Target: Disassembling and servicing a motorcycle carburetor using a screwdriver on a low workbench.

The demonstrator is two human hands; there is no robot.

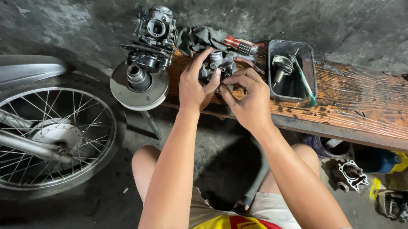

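My left hand (194, 86) grips a small grey metal carburetor body (219, 64) from its left side, fingers curled over the top. My right hand (248, 96) holds the same part from below and to the right, fingertips pinched at its underside. The part is held just above a worn orange-brown wooden bench (370, 103). A second, larger carburetor (155, 31) sits behind on the bench's left end, above a round metal disc with a hub (139, 83).
A rectangular metal tray (290, 70) with a small part, a spring and a green-handled tool stands right of my hands. A dark rag (199, 37) and red-handled tool (241, 45) lie behind. A motorcycle wheel (41, 133) is at left. Engine parts (351, 173) lie on the floor under the bench.
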